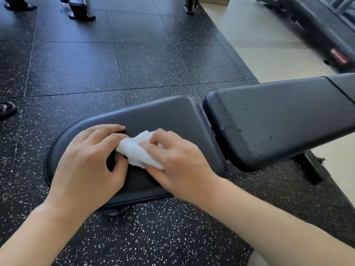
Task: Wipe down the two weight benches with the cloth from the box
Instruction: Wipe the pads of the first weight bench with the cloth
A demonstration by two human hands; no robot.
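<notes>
Head view, crumpled white cloth (pixel 137 152), pinched by right hand (pixel 178 160), black bench seat (pixel 163 116)

A single head-worn, wide-angle view looks forward and steeply down from above the person's forearms. It sits close over the rounded black padded seat of the weight bench (pixel 163 116), which fills the lower middle, with the long black backrest pad (pixel 278 120) running off the right edge. The dark speckled rubber floor tiles (pixel 134 60) stretch toward the top. The far right corner is blurred, perhaps showing another black bench (pixel 315 25).
</notes>
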